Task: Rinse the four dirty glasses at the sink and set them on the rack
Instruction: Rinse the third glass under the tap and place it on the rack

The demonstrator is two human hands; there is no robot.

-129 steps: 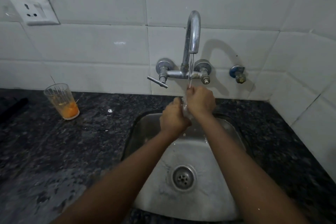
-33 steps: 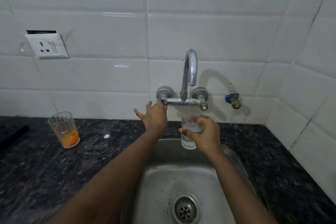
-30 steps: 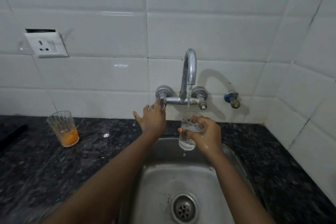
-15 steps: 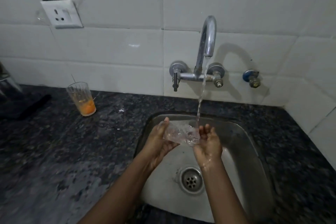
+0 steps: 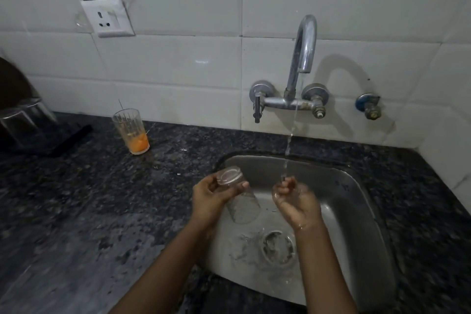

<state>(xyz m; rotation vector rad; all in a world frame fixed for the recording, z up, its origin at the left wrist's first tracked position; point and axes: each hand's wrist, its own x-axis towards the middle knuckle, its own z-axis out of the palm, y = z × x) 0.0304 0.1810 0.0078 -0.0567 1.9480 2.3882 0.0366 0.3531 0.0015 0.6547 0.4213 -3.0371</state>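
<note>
My left hand grips a clear glass near its base and holds it tipped mouth-down over the left part of the steel sink. My right hand is cupped, palm up, under the thin stream from the faucet, and holds nothing. Water runs over its fingers. A second glass with orange residue at the bottom stands upright on the dark counter, back left. No rack is in view.
The dark granite counter surrounds the sink. The tap lever points down on the left of the faucet. A wall socket sits above the counter. A steel vessel and a dark object stand at the far left.
The glass, held between both hands half a second ago, is now in my left hand alone and tipped mouth-down. My right hand has let go and sits under the stream.
</note>
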